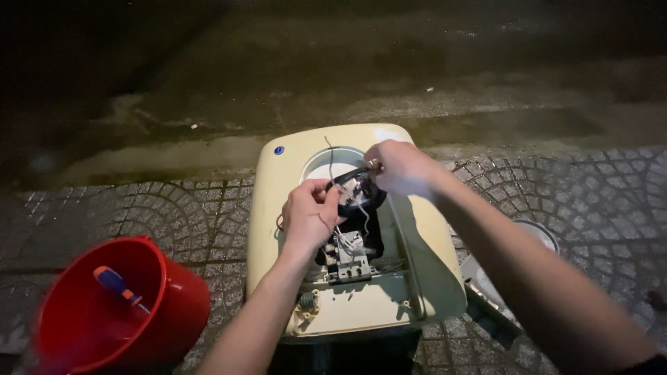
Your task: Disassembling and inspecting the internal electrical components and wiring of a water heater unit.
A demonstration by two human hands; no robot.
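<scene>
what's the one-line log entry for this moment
left hand on wires | right hand pinching wire end | cream heater open | screwdriver in red bucket

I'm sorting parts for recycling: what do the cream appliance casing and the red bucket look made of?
The cream appliance casing looks like moulded plastic or enamelled metal; its smooth, rounded, slightly glossy shell leaves that open. The red bucket looks like plastic: a thin, uniformly coloured wall with a soft sheen. The screwdriver inside it has an orange and blue handle, probably plastic.

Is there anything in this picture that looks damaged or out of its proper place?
Yes. The cream appliance casing lies opened on the paving, its wiring exposed and loose wires pulled out by the left hand and right hand. A screwdriver sits inside the red bucket.
</scene>
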